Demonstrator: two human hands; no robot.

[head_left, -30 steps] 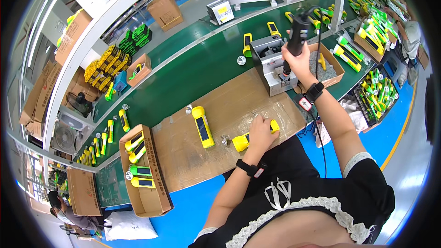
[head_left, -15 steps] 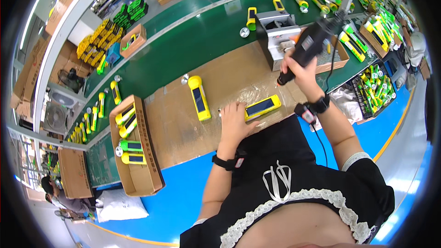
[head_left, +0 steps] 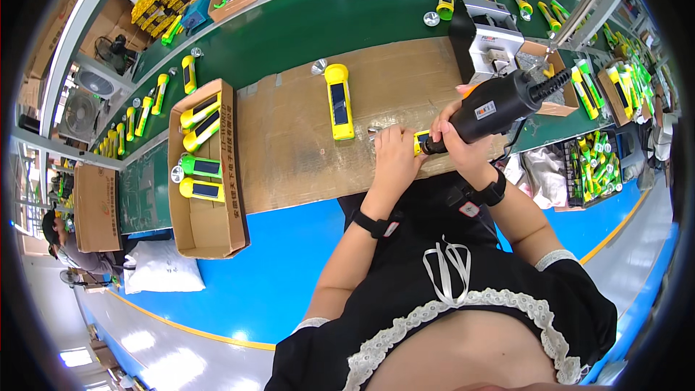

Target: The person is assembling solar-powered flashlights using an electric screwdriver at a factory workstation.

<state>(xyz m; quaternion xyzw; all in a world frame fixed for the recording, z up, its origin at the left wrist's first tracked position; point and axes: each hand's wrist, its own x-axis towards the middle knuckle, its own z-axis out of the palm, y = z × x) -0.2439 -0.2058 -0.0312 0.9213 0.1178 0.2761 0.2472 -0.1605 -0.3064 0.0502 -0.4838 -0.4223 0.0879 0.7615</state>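
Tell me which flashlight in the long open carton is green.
The green-bodied flashlight, third from the far end of the carton; the other three flashlights are mostly yellow.

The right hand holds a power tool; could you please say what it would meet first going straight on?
Probably the yellow flashlight: the power tool in the right hand points leftward and down at it, and the tip looks close to or on it, though contact is unclear.

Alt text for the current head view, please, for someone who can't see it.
A person's right hand holds a black electric screwdriver at a partly hidden yellow flashlight, left hand beside it. Another flashlight lies on cardboard; an open box of flashlights stands left.
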